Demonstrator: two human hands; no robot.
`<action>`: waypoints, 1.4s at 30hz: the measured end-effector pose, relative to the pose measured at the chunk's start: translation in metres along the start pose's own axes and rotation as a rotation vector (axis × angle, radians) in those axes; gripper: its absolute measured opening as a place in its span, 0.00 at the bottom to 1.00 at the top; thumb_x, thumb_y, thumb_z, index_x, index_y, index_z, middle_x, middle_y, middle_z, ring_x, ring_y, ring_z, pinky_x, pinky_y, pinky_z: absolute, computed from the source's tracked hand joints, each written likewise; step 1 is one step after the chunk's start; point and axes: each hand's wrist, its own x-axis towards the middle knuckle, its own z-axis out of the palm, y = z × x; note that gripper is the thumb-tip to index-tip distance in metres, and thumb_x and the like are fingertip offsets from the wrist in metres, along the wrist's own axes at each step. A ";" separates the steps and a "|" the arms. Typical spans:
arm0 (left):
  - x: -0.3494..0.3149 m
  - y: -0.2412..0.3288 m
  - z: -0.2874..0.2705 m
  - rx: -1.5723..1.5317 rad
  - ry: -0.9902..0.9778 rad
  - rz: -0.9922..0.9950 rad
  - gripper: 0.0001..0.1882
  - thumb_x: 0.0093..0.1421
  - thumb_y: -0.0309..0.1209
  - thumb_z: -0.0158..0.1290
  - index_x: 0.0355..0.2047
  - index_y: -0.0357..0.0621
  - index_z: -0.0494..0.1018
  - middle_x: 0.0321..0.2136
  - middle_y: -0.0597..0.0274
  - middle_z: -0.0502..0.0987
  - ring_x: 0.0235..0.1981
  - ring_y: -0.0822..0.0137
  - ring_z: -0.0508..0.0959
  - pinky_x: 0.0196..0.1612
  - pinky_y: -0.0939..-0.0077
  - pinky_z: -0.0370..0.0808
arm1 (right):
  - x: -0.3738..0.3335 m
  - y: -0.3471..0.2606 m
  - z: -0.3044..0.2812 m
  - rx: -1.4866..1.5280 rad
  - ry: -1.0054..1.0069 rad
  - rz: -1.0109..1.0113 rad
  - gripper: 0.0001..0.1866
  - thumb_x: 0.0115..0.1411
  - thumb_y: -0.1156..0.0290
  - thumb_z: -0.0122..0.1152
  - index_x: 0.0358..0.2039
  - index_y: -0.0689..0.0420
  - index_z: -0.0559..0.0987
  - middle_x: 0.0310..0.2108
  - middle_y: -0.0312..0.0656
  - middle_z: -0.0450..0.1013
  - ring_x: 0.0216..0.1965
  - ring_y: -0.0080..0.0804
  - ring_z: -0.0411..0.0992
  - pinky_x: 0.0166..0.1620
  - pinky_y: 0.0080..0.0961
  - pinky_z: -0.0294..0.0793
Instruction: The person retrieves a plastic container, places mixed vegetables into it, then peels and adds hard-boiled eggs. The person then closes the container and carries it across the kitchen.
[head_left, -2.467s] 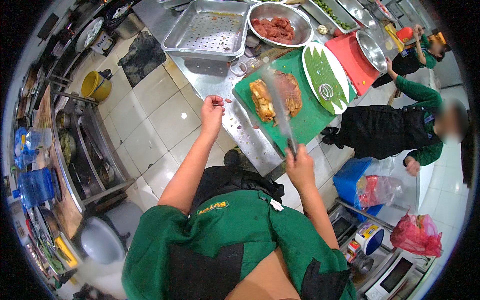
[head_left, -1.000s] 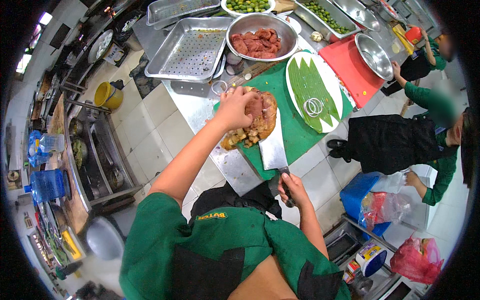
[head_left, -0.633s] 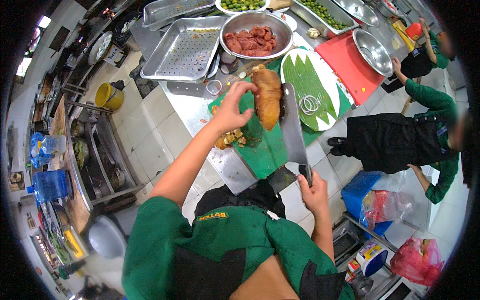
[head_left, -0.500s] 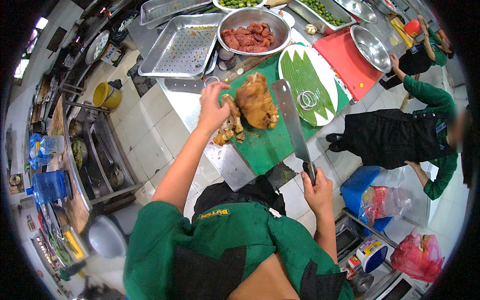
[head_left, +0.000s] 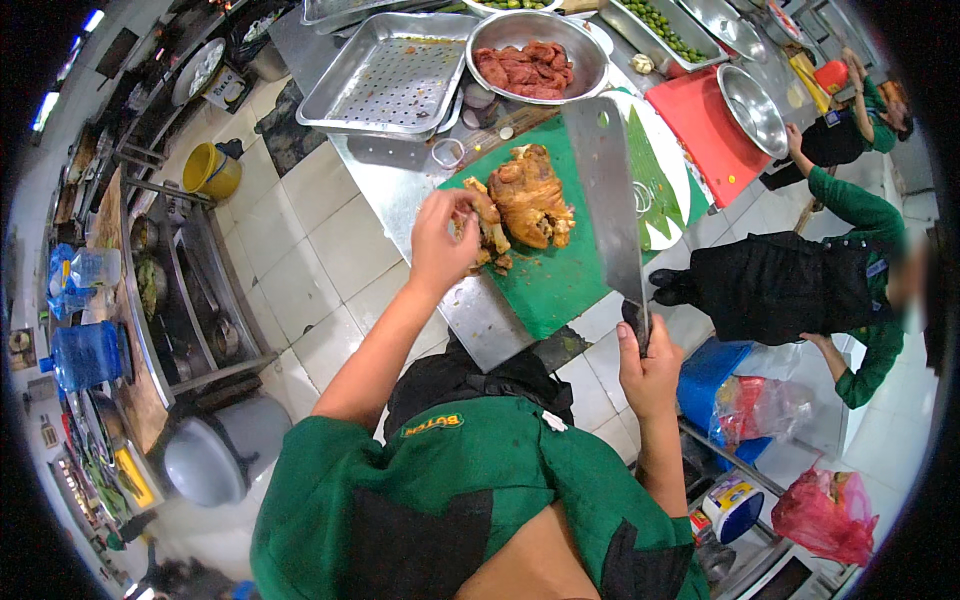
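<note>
A lump of cooked meat [head_left: 530, 195] on a green board [head_left: 560, 285], with a big knife [head_left: 607, 190] held close by

The clock hours here go around the cooked meat. The biggest thing is the shiny metal desk [head_left: 485, 325]. The green board lies flat on it, and the cooked meat sits on the board, brown and wet-looking. Between 10 and 11 o'clock is a silver tray [head_left: 400, 75] with lots of little holes. At 12 o'clock is a silver bowl [head_left: 594, 68] with raw red meat [head_left: 525, 68] in it. Between 2 and 3 o'clock is a long white plate [head_left: 683, 175] with a green leaf [head_left: 650, 150] on it.

The big knife is at 3 o'clock, its wide blade hiding part of the plate. The right hand [head_left: 650, 370], at 5 o'clock, has its grip wrapped around the black handle. The left hand [head_left: 445, 235] is at 8 o'clock with bent fingers. It is right next to a small meat piece [head_left: 490, 212], but one cannot tell whether its grip has hold of it. Smallest are the thin rings [head_left: 643, 197] on the leaf.
</note>
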 end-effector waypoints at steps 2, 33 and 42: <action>-0.010 0.009 -0.003 -0.015 -0.022 -0.010 0.13 0.48 0.19 0.53 0.36 0.40 0.72 0.28 0.59 0.70 0.32 0.65 0.72 0.37 0.75 0.69 | -0.004 0.019 0.008 0.081 -0.116 0.209 0.12 0.60 0.66 0.58 0.27 0.59 0.69 0.13 0.40 0.65 0.13 0.28 0.66 0.19 0.25 0.63; 0.061 -0.028 0.032 0.321 -0.366 -0.035 0.31 0.42 0.27 0.56 0.51 0.51 0.64 0.51 0.57 0.64 0.54 0.55 0.64 0.56 0.60 0.59 | 0.006 0.045 -0.011 -0.116 -0.081 0.012 0.10 0.58 0.68 0.59 0.28 0.61 0.71 0.14 0.47 0.67 0.14 0.37 0.69 0.20 0.30 0.64; 0.035 -0.039 0.015 0.227 -0.383 -0.073 0.27 0.44 0.31 0.53 0.48 0.53 0.68 0.47 0.59 0.69 0.55 0.55 0.63 0.58 0.58 0.56 | 0.003 0.019 -0.004 -0.116 -0.067 0.089 0.10 0.59 0.67 0.57 0.29 0.61 0.70 0.14 0.46 0.68 0.15 0.39 0.68 0.21 0.32 0.64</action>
